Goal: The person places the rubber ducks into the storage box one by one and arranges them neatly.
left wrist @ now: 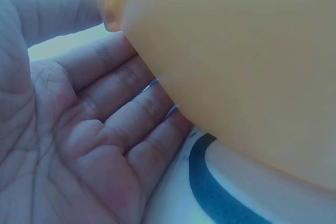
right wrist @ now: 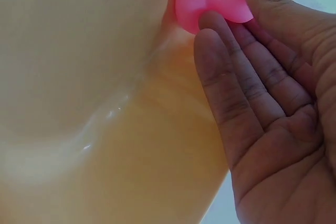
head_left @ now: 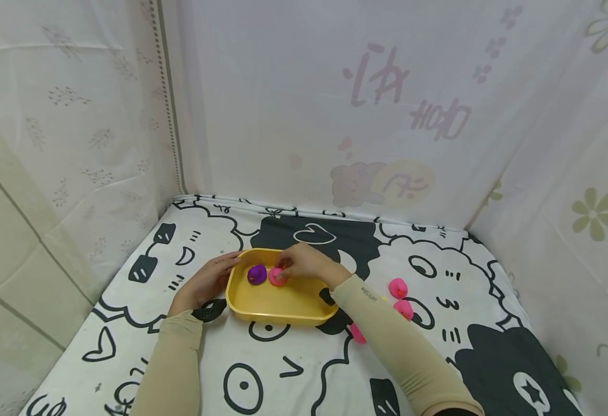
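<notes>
Sleeves (head_left: 171,364) flank a tray (head_left: 278,303) containing purple and pink toys (head_left: 257,274).

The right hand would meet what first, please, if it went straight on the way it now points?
Beyond the pink toy it holds, the right hand would probably meet the purple toy first, though depth is unclear.

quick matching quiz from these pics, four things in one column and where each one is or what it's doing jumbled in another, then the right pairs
Things
1. yellow tray
2. purple toy
3. left hand
4. right hand

Places and states
A. pinching the pink toy
B. standing on the patterned cloth
C. touching the tray's left end, as the head view shows it
D. lying inside the tray, beside the pink toy

Pairs: 1-B, 2-D, 3-C, 4-A
</notes>
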### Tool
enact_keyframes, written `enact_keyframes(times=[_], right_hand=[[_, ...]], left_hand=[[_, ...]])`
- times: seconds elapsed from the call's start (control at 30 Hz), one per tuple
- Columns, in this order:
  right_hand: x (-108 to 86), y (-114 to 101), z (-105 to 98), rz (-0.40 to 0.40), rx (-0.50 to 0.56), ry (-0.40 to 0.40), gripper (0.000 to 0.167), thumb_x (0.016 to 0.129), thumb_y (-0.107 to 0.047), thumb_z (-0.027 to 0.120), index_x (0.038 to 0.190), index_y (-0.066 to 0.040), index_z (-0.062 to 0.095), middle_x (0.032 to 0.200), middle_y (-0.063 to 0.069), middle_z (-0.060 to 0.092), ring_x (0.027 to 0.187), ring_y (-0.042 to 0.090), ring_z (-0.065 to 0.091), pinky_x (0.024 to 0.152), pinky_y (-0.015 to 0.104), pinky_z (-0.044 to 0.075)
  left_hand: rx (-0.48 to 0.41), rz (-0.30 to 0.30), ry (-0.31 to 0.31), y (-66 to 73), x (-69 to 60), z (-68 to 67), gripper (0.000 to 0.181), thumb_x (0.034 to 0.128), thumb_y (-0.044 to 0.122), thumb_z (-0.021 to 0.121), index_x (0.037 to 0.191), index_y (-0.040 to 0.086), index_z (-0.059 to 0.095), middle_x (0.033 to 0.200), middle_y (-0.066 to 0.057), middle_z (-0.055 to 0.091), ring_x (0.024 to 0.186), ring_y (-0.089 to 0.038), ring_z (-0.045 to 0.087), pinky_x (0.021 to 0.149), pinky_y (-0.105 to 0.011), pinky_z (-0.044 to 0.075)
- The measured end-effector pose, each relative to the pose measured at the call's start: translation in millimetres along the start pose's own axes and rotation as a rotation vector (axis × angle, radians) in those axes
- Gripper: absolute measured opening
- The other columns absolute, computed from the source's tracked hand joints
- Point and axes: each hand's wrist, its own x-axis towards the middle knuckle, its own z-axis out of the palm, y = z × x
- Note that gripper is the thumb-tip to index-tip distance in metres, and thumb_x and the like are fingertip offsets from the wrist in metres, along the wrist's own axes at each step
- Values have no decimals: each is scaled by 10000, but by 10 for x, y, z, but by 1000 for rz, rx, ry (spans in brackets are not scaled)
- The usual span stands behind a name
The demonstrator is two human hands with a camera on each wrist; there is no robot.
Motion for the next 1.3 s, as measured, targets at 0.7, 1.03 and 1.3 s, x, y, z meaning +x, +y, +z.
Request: enact_keyframes(times=[0.7,1.03,1.3], right_hand=[[-51,2,-11,-34,12,-3,243,907,-189,768,1138,-115,752,980,-58,715,857,65,626,771,149,532],[-101,49,-117,-37,63,27,257,896,-229,781,1119,-107,746,997,-51,721,890,67,646,800,185,544],[-143,60,-158,-20,58,49,281,891,-242,786,1122,-87,745,990,-42,718,877,70,642,800,194,545]], left_hand=[[13,-5,4,-16,15,-11,679,986,447,609,1518,61,434,1531,-136,452,1328,-238,506,1037,-262,471],[17,0,5,-28,29,-14,650,1001,427,591,1517,64,434,1535,-136,444,1341,-250,491,1044,-279,470],[13,-2,9,-21,34,-17,674,988,440,609,1514,55,437,1532,-139,448,1334,-241,496,1037,-262,472]])
